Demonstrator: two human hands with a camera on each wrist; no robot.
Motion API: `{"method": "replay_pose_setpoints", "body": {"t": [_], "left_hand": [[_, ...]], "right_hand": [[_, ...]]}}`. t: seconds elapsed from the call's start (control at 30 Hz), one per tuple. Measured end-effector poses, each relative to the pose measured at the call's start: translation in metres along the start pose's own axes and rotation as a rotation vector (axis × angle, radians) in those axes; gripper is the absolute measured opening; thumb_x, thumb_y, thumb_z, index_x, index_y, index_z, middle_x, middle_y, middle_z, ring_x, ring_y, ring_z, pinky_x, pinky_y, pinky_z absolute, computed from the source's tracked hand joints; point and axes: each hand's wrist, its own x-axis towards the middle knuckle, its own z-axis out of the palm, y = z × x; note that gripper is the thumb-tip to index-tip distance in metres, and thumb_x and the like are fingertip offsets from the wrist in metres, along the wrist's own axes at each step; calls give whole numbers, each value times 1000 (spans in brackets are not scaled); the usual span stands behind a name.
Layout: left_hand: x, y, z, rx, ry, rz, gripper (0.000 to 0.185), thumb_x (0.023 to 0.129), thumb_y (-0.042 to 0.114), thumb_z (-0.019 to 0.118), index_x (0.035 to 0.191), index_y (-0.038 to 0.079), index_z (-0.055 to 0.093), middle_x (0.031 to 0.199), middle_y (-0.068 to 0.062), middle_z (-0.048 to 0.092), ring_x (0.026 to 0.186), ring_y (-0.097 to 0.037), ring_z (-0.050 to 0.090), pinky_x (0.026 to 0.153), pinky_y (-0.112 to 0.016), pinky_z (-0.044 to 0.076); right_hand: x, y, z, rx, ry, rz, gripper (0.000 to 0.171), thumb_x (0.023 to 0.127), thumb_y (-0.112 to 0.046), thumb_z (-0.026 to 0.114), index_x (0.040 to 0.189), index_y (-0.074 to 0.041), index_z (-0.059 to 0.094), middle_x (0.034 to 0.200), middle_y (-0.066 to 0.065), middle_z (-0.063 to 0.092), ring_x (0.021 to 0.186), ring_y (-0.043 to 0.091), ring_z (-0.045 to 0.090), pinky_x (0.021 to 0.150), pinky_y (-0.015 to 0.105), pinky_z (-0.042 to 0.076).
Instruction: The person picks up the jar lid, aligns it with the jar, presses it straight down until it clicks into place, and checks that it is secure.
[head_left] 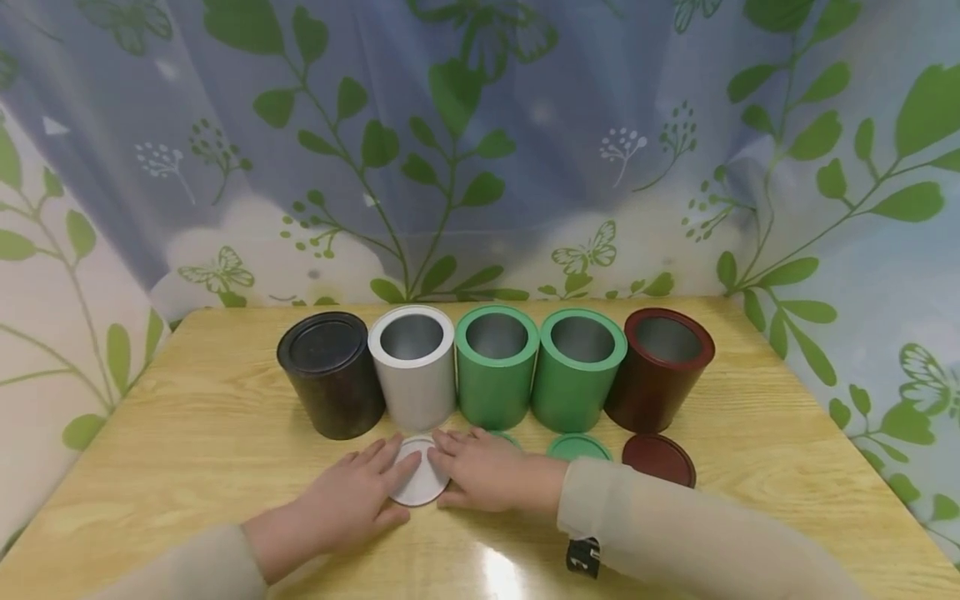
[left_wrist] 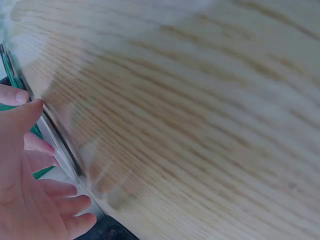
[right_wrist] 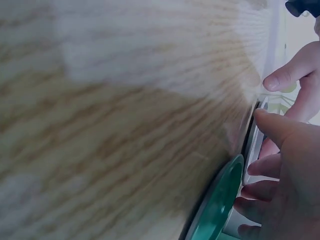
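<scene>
A round white lid (head_left: pixel 420 479) lies on the table just in front of a white can (head_left: pixel 417 392), which is uncovered at the top. My left hand (head_left: pixel 341 504) reaches over its left edge with loosely extended fingers, thumb on the lid. From the other side my right hand (head_left: pixel 487 471) touches the right edge, its fingers relaxed and spread. In the right wrist view the fingers (right_wrist: pixel 262 192) lie along the rim, close by a green lid (right_wrist: pixel 220 200). The left wrist view shows the white lid (left_wrist: pixel 60 142) edge-on beside the thumb.
Left of the white can stands a black can (head_left: pixel 330 383) with its lid on. To the right are two open green cans (head_left: pixel 495 375) and an open dark red can (head_left: pixel 656 375). Another green lid (head_left: pixel 579 447) and a dark red lid (head_left: pixel 660 458) lie before them. A patterned curtain (head_left: pixel 525 167) hangs behind.
</scene>
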Motion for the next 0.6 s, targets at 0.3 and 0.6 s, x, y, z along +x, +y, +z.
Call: {"method": "replay_pose_setpoints", "body": {"t": [0.3, 0.6], "left_hand": [[1, 0, 7, 3, 51, 89, 57, 91, 35, 57, 134, 0, 48, 139, -32, 34, 122, -47, 40, 95, -52, 40], [3, 6, 12, 109, 51, 90, 52, 93, 31, 53, 133, -3, 48, 139, -16, 45, 117, -49, 44, 92, -57, 40]], "right_hand": [[5, -1, 8, 8, 35, -31, 68, 91, -51, 52, 141, -6, 41, 146, 14, 34, 131, 23, 36, 102, 39, 36], [4, -4, 9, -14, 13, -43, 67, 95, -50, 43, 143, -3, 35, 151, 13, 24, 134, 23, 31, 104, 37, 33]]}}
